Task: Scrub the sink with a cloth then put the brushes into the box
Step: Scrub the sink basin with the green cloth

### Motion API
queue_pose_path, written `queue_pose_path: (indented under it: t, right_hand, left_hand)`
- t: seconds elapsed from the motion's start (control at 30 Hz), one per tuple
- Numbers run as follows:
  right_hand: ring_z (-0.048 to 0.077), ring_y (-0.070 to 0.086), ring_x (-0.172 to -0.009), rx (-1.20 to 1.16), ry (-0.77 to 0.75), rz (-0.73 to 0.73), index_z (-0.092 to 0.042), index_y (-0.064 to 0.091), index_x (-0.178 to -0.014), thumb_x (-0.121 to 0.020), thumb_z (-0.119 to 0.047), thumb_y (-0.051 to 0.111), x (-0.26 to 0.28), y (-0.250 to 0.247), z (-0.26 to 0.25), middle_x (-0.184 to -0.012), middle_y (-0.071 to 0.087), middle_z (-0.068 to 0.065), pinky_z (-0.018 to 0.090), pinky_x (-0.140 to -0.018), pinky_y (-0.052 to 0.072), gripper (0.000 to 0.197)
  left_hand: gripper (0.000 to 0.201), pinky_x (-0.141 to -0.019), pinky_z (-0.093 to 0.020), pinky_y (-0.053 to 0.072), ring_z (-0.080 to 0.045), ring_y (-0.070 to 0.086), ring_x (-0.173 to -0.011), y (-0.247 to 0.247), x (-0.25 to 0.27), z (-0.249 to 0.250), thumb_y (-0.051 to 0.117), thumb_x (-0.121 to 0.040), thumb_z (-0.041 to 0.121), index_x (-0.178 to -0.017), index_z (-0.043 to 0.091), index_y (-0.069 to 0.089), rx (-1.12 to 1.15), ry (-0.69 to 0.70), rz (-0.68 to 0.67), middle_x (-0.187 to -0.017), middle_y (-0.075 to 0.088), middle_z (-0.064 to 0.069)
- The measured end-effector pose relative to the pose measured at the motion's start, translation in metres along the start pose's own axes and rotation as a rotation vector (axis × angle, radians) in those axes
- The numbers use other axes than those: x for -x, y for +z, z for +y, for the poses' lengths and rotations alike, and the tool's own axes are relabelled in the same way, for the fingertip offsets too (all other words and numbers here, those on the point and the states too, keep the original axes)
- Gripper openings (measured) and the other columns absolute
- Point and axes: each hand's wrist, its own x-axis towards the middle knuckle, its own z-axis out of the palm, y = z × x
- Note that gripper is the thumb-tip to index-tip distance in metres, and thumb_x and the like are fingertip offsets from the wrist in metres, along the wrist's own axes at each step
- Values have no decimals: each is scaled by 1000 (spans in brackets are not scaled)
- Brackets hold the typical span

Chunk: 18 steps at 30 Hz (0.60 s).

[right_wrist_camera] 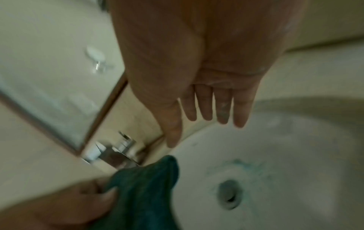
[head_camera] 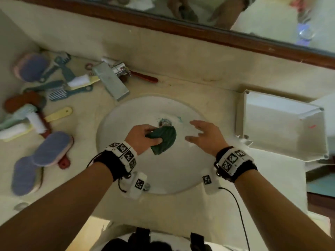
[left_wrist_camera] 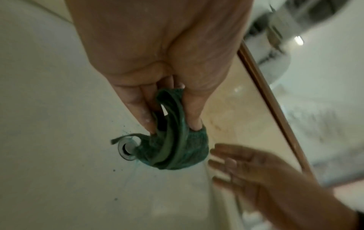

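My left hand (head_camera: 145, 137) (left_wrist_camera: 169, 112) pinches a bunched dark green cloth (head_camera: 163, 140) (left_wrist_camera: 175, 149) (right_wrist_camera: 141, 191) over the middle of the round white sink (head_camera: 126, 115) (right_wrist_camera: 295, 147), just above the drain (head_camera: 164, 122) (left_wrist_camera: 126, 151) (right_wrist_camera: 229, 193). Teal smears ring the drain. My right hand (head_camera: 201, 134) (right_wrist_camera: 206, 109) (left_wrist_camera: 242, 168) hovers open to the right of the cloth, fingers spread, holding nothing. Several brushes (head_camera: 52, 151) lie scattered on the counter at left. An open white box (head_camera: 282, 124) stands to the right of the sink.
A metal faucet (head_camera: 112, 82) lies at the sink's back left, with a red-handled tool (head_camera: 145, 77) beside it. A mirror with a brown frame (head_camera: 199, 31) runs along the back wall. The beige counter (head_camera: 181, 211) surrounds the sink.
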Motion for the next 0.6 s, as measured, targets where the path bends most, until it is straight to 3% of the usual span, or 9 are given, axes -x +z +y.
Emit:
queue_pose_path:
  t: [0.1, 0.23, 0.33, 0.43, 0.5, 0.6]
  right_hand:
    - [9, 59, -117, -440, -1, -83, -19, 54, -135, -73, -26, 85, 29, 24, -12, -136, 57, -6, 28, -93, 52, 70]
    - [25, 66, -109, -847, -17, -260, -12, 55, -131, -72, -4, 81, 48, 51, -21, -124, 66, 8, 37, -85, 56, 65]
    - [33, 67, -105, -917, -28, -295, -6, 61, -124, -77, 0, 76, 56, 54, -29, -115, 70, 15, 44, -89, 55, 50]
    - [35, 69, -98, -870, -35, -259, -3, 69, -111, -76, 1, 77, 66, 51, -35, -105, 73, 16, 39, -83, 57, 36]
    - [36, 68, -99, -877, -43, -261, -4, 70, -109, -76, 0, 77, 73, 51, -39, -104, 73, 17, 39, -84, 57, 34]
    - [38, 62, -114, -1145, -22, -352, 1, 60, -123, -84, 5, 64, 83, 50, -45, -121, 66, 21, 50, -99, 49, 39]
  left_hand:
    - [13, -81, -32, 53, -18, 64, -80, -4, 23, 9, 75, -80, 4, -84, 14, 68, 297, -68, -3, -82, 68, -7]
    - [14, -85, -42, 54, -28, 63, -85, -4, 53, 21, 65, -84, -7, -85, 7, 62, 489, -66, -51, -85, 65, -14]
    - [17, -81, -39, 55, -24, 65, -79, -15, 66, 25, 70, -80, -5, -79, 10, 64, 397, -10, 117, -80, 68, -10]
    - [18, -72, -29, 55, -13, 66, -70, -24, 80, 28, 74, -78, -3, -77, 14, 66, 258, 23, 241, -73, 70, 0]
    - [16, -75, -35, 57, -21, 68, -77, -26, 90, 31, 70, -81, -5, -82, 10, 66, 329, 15, 233, -80, 71, -8]
    - [22, -76, -42, 58, -30, 67, -89, -26, 103, 39, 58, -87, -11, -96, 8, 63, 601, -48, 200, -94, 68, -16]
